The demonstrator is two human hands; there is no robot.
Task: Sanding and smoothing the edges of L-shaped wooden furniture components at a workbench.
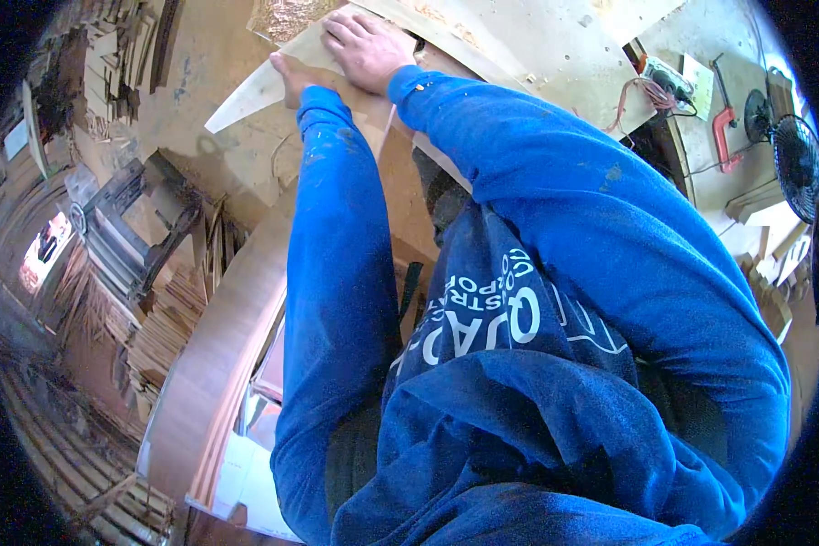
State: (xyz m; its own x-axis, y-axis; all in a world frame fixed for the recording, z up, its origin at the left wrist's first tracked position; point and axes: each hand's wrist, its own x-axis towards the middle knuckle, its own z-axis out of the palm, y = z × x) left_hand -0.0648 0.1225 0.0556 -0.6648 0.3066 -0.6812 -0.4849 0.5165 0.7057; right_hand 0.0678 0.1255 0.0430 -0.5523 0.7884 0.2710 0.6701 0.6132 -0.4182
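Observation:
A pale, thin wooden panel (242,102) with a pointed end lies on the work surface at the top of the view. My right hand (368,51) rests palm down on it, its fingers spread a little towards the far edge. To the left, my left hand (297,78) touches the same panel near its edge, one fingertip pointing up and away. The rest of its fingers are hard to make out, so its grip is unclear. Both blue sleeves reach forward from my body. Wood shavings or sawdust (290,19) lie just beyond the panel.
On the right are a power strip (669,78) with cords, a red clamp (723,136) and a black fan (797,167). A metal machine (126,228) stands at the left, near stacked wood strips (167,334). More wood pieces (109,68) lie at the upper left.

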